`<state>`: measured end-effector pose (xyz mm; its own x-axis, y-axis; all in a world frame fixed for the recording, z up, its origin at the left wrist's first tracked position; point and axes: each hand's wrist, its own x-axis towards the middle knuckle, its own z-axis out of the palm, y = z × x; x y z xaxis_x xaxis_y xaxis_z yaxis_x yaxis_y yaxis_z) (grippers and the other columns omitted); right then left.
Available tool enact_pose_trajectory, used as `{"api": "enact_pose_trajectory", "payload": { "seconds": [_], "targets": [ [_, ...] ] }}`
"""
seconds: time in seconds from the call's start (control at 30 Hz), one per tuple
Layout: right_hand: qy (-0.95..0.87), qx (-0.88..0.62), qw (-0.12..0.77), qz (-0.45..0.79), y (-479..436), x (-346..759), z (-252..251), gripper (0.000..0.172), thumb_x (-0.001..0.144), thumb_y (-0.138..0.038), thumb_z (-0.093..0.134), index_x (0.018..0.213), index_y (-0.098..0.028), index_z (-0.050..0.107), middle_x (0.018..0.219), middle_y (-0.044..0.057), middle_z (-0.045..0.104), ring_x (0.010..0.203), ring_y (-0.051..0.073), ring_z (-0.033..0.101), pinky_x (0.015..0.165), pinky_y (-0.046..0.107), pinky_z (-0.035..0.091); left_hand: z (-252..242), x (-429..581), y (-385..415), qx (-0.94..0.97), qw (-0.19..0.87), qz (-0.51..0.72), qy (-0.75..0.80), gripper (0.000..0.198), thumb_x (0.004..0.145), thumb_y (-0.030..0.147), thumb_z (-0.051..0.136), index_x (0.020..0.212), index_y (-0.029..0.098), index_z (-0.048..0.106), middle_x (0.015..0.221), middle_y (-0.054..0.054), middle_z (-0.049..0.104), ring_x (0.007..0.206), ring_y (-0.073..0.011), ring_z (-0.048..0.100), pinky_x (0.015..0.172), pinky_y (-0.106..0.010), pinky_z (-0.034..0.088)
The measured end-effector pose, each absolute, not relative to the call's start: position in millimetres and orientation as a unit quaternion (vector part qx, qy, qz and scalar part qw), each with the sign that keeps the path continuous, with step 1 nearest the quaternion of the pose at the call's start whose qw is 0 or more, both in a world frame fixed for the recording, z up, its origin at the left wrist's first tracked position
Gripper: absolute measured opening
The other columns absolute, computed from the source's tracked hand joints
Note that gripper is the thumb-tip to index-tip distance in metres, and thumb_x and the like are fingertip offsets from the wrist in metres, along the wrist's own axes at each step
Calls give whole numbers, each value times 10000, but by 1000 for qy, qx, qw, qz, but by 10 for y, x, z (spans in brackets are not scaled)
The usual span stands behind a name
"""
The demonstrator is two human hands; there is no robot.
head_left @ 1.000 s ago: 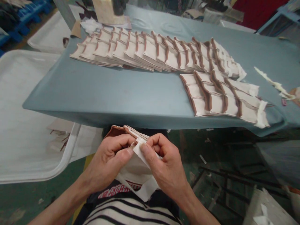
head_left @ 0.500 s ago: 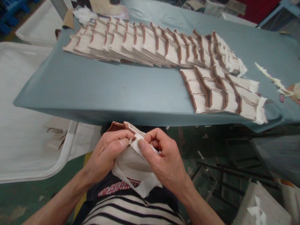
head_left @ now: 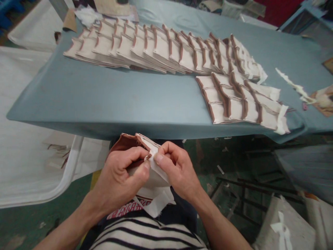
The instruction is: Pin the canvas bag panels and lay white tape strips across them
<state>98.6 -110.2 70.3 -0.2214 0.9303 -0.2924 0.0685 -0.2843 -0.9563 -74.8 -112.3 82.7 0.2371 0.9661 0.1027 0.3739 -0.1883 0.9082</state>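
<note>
My left hand (head_left: 119, 178) and my right hand (head_left: 175, 170) both pinch a small stack of cream fabric pieces with brown edging (head_left: 137, 140), held in front of my chest below the table's near edge. The thumbs and forefingers meet at the stack's top corner, where one white layer (head_left: 156, 201) hangs down loose. On the blue-grey table (head_left: 109, 100) lies a long fanned row of similar cream and brown pieces (head_left: 161, 48), with a shorter fanned group (head_left: 241, 100) at its right end.
A white tub (head_left: 31, 139) stands to the left below the table, with fabric scraps inside. A torn cream strip (head_left: 293, 85) lies on the table's right side. Dark metal bars (head_left: 247, 187) and white scraps (head_left: 281, 225) lie on the green floor at right.
My hands have drawn slightly closer together and up on the stack, the left thumb now pressing nearer the right. The loose white layer hangs lower. The view has shifted a little.
</note>
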Motion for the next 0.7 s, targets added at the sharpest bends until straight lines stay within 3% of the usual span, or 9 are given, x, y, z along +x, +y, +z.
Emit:
{"api": "enact_pose_trajectory", "payload": {
  "seconds": [0.17,0.3,0.4,0.57,0.63,0.7],
  "targets": [
    [-477,-530,338,614,-1114,941,627,272,849,-456,571,708,-243,478,603,-69,440,554,108,393,516,242,303,781,-670,-1200,750,255,351,500,251,892,155,496,722,191,676,616,30,675,530,-114,612,539,-220,448],
    [-492,-516,347,609,-1123,890,520,293,883,-439,492,669,-247,433,616,-59,400,588,118,387,541,245,327,692,-597,-1249,768,191,349,502,224,886,158,514,690,216,605,606,23,624,530,-139,584,561,-271,436],
    [-499,-510,341,612,-1111,899,489,323,910,-452,522,680,-245,428,615,-66,390,578,111,375,522,234,311,690,-628,-1218,737,285,355,499,224,870,155,486,666,222,550,575,50,540,500,-123,502,515,-251,387],
    [-556,-530,343,541,-1059,1055,571,272,999,-443,595,846,-217,593,688,-50,588,593,119,516,555,237,385,871,-816,-1045,705,435,346,441,238,910,196,498,704,203,616,638,47,591,554,-121,515,522,-226,397],
    [-600,-523,390,464,-1013,1140,672,199,1009,-399,622,940,-213,639,769,-19,682,668,143,613,642,261,473,973,-879,-973,715,462,317,417,239,905,196,510,711,199,650,639,47,608,541,-117,515,507,-220,388],
    [-669,-466,427,391,-951,1207,819,145,989,-336,657,1067,-214,667,993,46,785,899,191,725,852,317,554,1064,-922,-913,727,473,296,400,237,903,186,513,737,199,682,651,46,631,552,-116,538,518,-210,402]
  ]
}}
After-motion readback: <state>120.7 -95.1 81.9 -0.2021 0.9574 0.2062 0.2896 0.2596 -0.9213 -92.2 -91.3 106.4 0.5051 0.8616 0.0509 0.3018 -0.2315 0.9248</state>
